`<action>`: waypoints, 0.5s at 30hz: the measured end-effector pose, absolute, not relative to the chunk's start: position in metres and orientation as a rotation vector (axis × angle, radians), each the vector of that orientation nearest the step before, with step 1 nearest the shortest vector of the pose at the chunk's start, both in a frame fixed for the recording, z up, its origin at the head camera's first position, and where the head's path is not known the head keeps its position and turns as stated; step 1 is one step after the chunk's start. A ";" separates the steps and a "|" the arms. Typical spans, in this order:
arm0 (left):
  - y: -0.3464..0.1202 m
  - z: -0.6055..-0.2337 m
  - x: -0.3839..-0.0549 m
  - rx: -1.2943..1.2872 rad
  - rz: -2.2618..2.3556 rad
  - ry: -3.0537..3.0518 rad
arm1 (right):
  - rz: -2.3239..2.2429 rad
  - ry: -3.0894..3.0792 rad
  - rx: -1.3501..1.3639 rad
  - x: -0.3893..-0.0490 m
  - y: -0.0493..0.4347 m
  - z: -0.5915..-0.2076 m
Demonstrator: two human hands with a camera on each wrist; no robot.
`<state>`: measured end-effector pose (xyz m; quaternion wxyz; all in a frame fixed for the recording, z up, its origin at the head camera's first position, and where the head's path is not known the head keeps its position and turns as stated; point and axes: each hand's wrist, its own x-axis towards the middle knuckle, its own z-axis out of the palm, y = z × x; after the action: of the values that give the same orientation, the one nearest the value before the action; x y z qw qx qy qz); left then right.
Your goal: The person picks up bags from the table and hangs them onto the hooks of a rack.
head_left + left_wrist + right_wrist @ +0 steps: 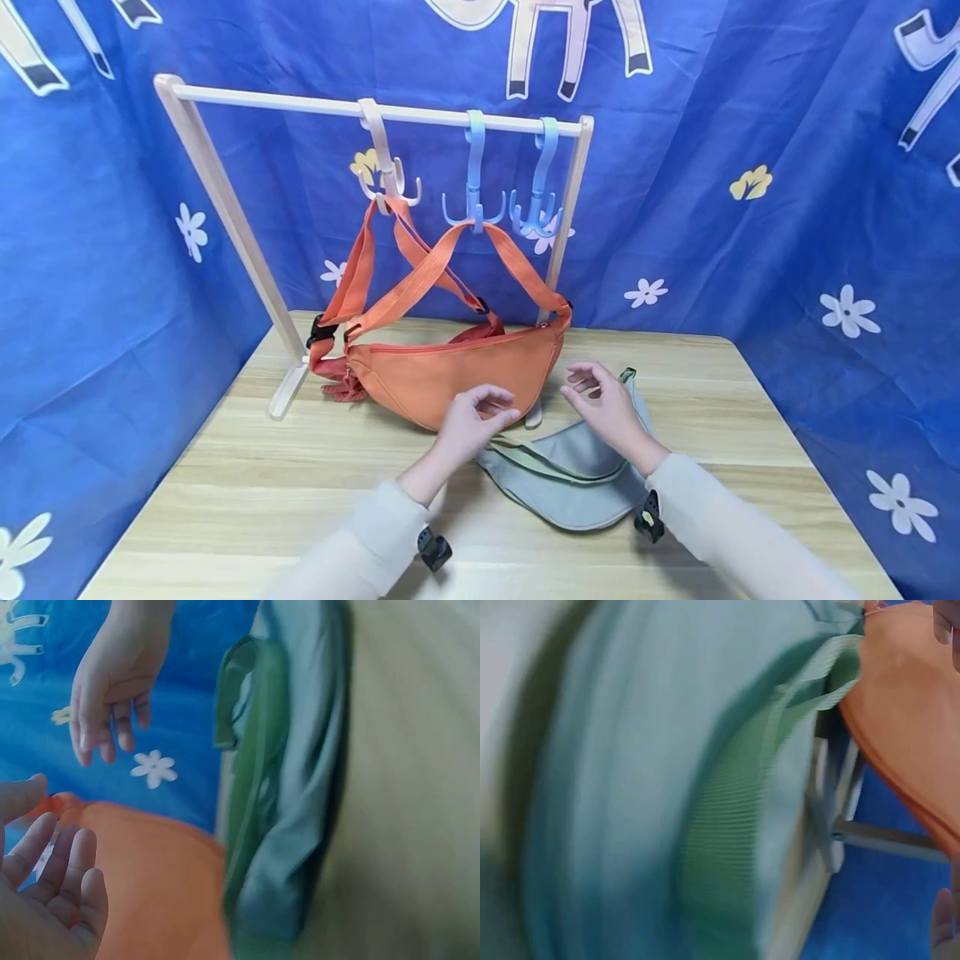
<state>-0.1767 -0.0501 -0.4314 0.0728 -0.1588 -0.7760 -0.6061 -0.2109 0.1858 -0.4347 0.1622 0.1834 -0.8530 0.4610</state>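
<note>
Both hands hover over the table with loosely curled fingers and nothing in their grasp. My left hand is in front of the lower right part of an orange crossbody bag, which hangs by its strap from a blue hook. To the right, my right hand is above a grey-blue crossbody bag lying on the table. A pale green strap runs along that bag in the left wrist view. In the right wrist view the grey-blue bag fills much of the frame.
A white rack stands at the back left of the wooden table. From its pink hook hangs a red bag, mostly hidden behind the orange one. Another blue hook is at the right. Blue patterned cloth surrounds the table.
</note>
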 end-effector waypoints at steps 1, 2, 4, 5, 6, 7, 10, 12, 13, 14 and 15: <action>-0.047 -0.435 -0.176 -0.481 -1.821 -2.342 | 1.318 -2.442 0.525 -0.210 0.188 -0.438; -0.044 -0.438 -0.175 -0.479 -1.825 -2.356 | 1.313 -2.450 0.528 -0.209 0.191 -0.441; -0.038 -0.443 -0.173 -0.482 -1.843 -2.367 | 1.316 -2.454 0.538 -0.208 0.195 -0.446; -0.035 -0.446 -0.172 -0.481 -1.850 -2.373 | 1.316 -2.454 0.543 -0.207 0.197 -0.449; -0.032 -0.448 -0.171 -0.478 -1.866 -2.377 | 1.313 -2.456 0.545 -0.207 0.200 -0.452; -0.029 -0.449 -0.170 -0.476 -1.872 -2.381 | 1.310 -2.458 0.549 -0.206 0.202 -0.454; -0.021 -0.454 -0.168 -0.483 -1.887 -2.380 | 1.309 -2.469 0.551 -0.204 0.208 -0.461; -0.016 -0.457 -0.166 -0.499 -1.895 -2.381 | 1.311 -2.481 0.554 -0.203 0.212 -0.465; -0.013 -0.458 -0.165 -0.508 -1.890 -2.384 | 1.315 -2.486 0.558 -0.202 0.214 -0.467; -0.011 -0.460 -0.165 -0.520 -1.893 -2.385 | 1.315 -2.494 0.562 -0.202 0.216 -0.469; -0.008 -0.461 -0.165 -0.528 -1.892 -2.391 | 1.317 -2.502 0.571 -0.201 0.218 -0.471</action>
<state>-0.1647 -0.0082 -0.4611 0.0236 -0.1706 -0.7724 -0.6113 -0.2011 0.2183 -0.4708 0.1284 0.1962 -0.8602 0.4528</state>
